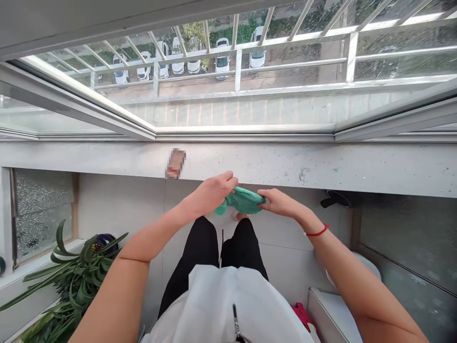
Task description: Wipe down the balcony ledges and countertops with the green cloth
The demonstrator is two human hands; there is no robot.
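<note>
Green, oblong, soft-fabric cloth [247,200] is pinched on opposite sides by the left hand [216,189] and right hand [281,202], presumably so it is kept extended.

Home, apparently an enclosed balcony above ground level: white-framed glass window [246,129], long white sill [246,164], white metal railing [237,71] outside; white parked cars [222,62] show below; green strap-leaved plant [85,259], pale tiled floor [285,262].
</note>
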